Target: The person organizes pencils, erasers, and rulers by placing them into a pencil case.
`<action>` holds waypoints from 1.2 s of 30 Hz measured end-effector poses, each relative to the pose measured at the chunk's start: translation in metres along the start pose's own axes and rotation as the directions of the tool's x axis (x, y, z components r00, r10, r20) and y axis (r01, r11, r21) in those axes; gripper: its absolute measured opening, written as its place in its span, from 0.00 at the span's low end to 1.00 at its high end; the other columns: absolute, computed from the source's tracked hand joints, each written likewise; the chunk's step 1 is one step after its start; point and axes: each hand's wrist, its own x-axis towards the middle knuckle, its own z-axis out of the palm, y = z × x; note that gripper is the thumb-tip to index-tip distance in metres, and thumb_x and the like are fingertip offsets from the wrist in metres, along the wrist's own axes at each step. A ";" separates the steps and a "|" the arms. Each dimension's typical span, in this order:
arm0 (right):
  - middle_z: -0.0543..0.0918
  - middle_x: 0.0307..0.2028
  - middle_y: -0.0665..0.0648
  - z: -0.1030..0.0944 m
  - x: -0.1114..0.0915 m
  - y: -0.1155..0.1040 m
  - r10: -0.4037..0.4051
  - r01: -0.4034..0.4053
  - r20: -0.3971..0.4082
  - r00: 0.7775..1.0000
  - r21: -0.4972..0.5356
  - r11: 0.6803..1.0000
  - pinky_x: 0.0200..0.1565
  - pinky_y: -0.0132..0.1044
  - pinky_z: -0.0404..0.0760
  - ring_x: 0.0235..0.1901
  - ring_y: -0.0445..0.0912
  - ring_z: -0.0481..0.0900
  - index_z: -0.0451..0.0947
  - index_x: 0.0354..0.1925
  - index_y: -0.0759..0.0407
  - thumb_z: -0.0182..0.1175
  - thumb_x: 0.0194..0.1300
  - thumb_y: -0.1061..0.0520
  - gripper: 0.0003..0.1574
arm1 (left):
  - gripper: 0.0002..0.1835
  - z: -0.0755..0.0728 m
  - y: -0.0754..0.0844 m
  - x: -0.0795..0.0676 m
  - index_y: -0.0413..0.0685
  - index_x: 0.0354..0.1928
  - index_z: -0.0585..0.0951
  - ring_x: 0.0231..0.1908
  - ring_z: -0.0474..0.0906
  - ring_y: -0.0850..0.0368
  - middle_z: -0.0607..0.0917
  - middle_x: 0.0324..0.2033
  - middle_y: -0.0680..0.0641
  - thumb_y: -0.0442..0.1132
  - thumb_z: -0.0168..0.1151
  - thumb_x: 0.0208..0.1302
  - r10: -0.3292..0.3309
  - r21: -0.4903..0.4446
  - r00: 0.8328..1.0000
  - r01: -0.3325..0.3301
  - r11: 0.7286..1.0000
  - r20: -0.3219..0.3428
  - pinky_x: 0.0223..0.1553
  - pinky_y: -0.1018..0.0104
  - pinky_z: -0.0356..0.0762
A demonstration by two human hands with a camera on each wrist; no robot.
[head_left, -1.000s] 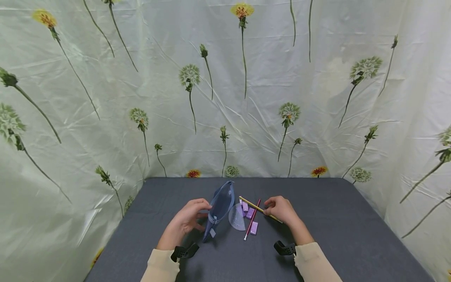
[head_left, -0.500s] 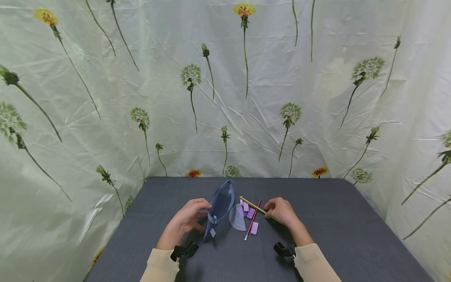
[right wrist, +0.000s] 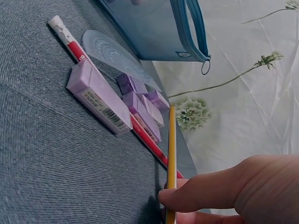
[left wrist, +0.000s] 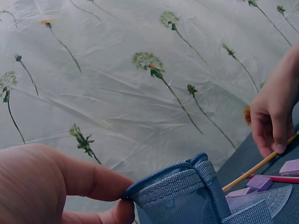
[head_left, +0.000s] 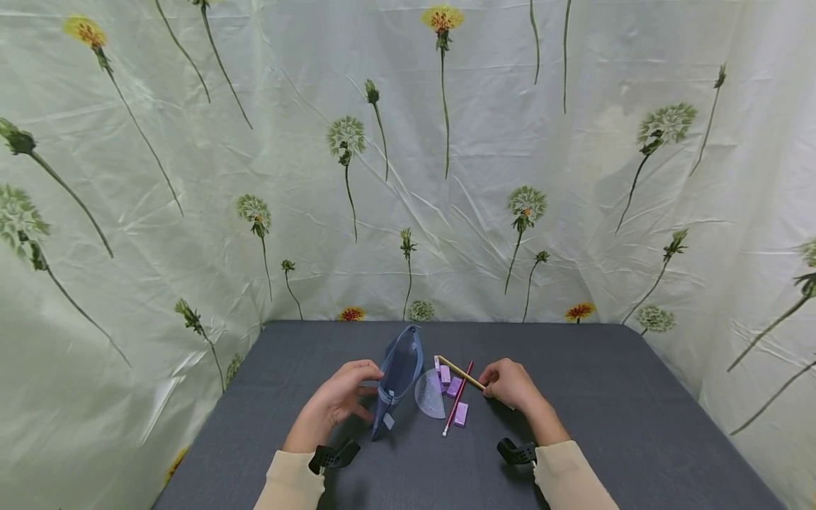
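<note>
the blue pouch has turned slightly since the earlier frame. on the bench, the left hand pinches it; the right hand pinches the yellow pencil near purple erasers. seemingly a pick-up; next likely calls for lifting clear.

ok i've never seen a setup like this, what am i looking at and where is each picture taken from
There's no machine at work here, just a person's two bare hands. The wide picture comes from a camera on the person's head, looking forward and down. The other two come from cameras worn on each wrist.

The left hand pinches the rim of an open blue pouch. The right hand pinches a yellow pencil. Between the hands, on the dark table, lie a red pencil, a clear protractor and several purple blocks, perhaps erasers. Behind hangs a flowered cloth.
</note>
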 end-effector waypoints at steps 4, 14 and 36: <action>0.82 0.24 0.49 -0.003 -0.003 -0.002 0.001 -0.001 0.020 1.000 -0.008 1.000 0.31 0.42 0.76 0.26 0.44 0.76 0.86 0.31 0.57 0.72 0.51 0.69 0.10 | 0.11 0.000 0.000 0.000 0.50 0.26 0.75 0.52 0.72 0.34 0.73 0.53 0.33 0.40 0.59 0.68 0.003 0.000 1.000 -0.003 1.000 0.007 0.30 0.32 0.76; 0.81 0.25 0.50 -0.008 -0.004 0.000 0.019 -0.019 0.049 0.999 0.003 1.000 0.29 0.41 0.75 0.26 0.46 0.75 0.86 0.31 0.57 0.71 0.51 0.69 0.10 | 0.11 -0.001 0.000 -0.001 0.50 0.26 0.75 0.51 0.73 0.35 0.74 0.50 0.34 0.41 0.59 0.69 0.003 -0.011 0.999 -0.003 1.000 0.033 0.31 0.32 0.76; 0.81 0.22 0.48 -0.006 -0.005 -0.011 -0.041 0.039 0.042 0.998 0.042 0.998 0.29 0.40 0.74 0.23 0.44 0.75 0.85 0.30 0.57 0.70 0.49 0.68 0.09 | 0.11 0.000 0.000 -0.001 0.50 0.26 0.75 0.53 0.71 0.32 0.73 0.54 0.32 0.41 0.59 0.68 0.007 0.012 1.000 -0.007 1.000 0.015 0.30 0.32 0.76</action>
